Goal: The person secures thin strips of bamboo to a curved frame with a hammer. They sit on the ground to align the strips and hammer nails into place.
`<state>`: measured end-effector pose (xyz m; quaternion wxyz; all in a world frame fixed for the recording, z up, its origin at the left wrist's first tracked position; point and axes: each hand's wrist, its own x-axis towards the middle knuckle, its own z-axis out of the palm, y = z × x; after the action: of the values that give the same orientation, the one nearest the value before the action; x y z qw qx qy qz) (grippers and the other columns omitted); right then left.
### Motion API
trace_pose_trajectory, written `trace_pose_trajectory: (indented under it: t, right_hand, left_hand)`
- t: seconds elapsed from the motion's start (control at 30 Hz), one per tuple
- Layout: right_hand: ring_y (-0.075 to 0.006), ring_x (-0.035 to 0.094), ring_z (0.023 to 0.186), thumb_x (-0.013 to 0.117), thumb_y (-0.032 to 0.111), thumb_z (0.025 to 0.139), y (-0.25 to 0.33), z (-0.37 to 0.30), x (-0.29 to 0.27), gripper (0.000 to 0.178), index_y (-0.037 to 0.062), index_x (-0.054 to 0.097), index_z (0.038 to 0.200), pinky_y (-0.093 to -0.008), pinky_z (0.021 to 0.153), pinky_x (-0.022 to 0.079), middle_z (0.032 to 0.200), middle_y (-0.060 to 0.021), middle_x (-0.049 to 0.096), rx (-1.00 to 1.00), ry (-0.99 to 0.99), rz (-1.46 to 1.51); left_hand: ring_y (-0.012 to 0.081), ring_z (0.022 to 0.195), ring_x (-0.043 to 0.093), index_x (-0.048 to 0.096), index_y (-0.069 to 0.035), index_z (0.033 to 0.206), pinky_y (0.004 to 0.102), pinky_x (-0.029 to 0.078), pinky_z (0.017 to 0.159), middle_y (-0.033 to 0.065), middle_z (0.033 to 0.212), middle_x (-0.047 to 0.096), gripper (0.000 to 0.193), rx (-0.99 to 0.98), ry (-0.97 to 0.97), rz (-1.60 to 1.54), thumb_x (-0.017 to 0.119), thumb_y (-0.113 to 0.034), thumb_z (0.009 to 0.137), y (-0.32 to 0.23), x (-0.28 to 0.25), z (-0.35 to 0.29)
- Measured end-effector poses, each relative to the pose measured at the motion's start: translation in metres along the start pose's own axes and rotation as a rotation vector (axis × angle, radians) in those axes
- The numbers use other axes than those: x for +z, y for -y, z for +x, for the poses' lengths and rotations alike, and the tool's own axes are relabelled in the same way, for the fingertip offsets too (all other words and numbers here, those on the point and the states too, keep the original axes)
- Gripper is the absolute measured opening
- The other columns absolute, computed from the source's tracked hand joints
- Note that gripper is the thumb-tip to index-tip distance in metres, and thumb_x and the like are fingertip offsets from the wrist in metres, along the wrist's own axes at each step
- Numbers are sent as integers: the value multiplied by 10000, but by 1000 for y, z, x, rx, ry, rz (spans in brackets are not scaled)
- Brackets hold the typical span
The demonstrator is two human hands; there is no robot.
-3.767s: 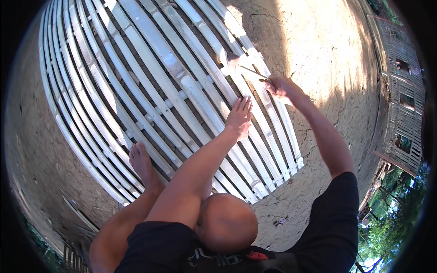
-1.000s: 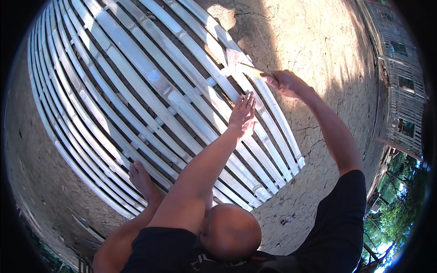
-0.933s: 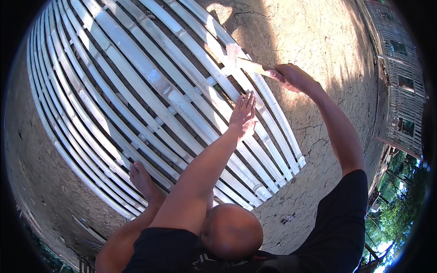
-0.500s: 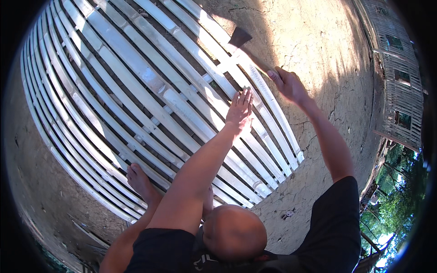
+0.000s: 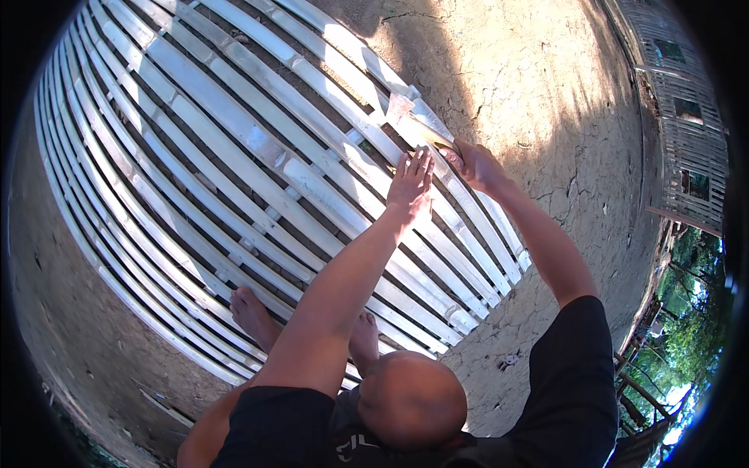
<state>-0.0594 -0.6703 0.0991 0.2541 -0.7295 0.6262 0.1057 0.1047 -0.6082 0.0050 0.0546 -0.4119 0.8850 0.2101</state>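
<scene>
My right hand [image 5: 480, 165] grips the wooden handle of a hatchet [image 5: 399, 109]. The hatchet's blade, bright in the sunlight, is down at the outer slats on the right side of a bamboo slat panel [image 5: 312, 183]. Whether its edge touches or cuts into a slat, I cannot tell. Just left of the handle, my left hand [image 5: 411, 183] lies flat on the slats, fingers stretched out and holding nothing. The pale split-bamboo strips run side by side with narrow gaps, over crosspieces that show in places.
My bare feet [image 5: 253, 316] are on the slats at the lower left, and my bent knee [image 5: 412, 398] is close below the panel. Cracked, dry earth [image 5: 554, 117] surrounds it, partly sunlit. A slatted wall [image 5: 686, 117] stands at the far right, with greenery [image 5: 686, 312] below it.
My right hand has brought the hatchet down and slightly left, from raised above the panel's right edge onto the slats. The left hand has stayed in place.
</scene>
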Motion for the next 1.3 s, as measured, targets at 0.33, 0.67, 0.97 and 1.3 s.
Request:
trace_pose_trajectory:
  t: [0.33, 0.67, 0.97, 1.3]
  right_hand:
    - [-315, 584, 547, 483, 506, 1031, 13, -20, -5, 519, -3, 586, 1056, -436, 536, 448, 592, -185, 552, 206, -305, 319]
    - [-452, 676, 697, 467, 482, 1037, -4, 8, 38, 497, -5, 551, 1095, -534, 604, 496, 714, -260, 649, 216, -320, 210]
    - [-450, 658, 696, 440, 504, 1041, -11, 6, 27, 502, 14, 550, 1044, -539, 630, 494, 704, -241, 639, 196, -232, 108]
    - [-98, 468, 442, 441, 553, 1035, 33, 14, -20, 523, 41, 548, 1029, -320, 413, 426, 610, -22, 491, 328, -195, 760]
  left_hand:
    - [288, 1515, 231, 269, -52, 1553, 482, 175, 1243, 139, 1636, 251, 630, -90, -542, -71, 460, -298, 1006, 173, -54, 37]
    - [284, 1514, 223, 259, -38, 1558, 482, 170, 1245, 130, 1641, 224, 621, -35, -352, 158, 367, -356, 1036, 212, -58, 82]
    - [284, 1513, 232, 290, -37, 1548, 464, 152, 1249, 131, 1629, 267, 603, -75, -411, 142, 371, -338, 1032, 210, -48, 82]
    - [264, 1512, 243, 324, -73, 1546, 441, 164, 1251, 104, 1630, 278, 571, -65, -465, 5, 412, -276, 1019, 215, -49, 82]
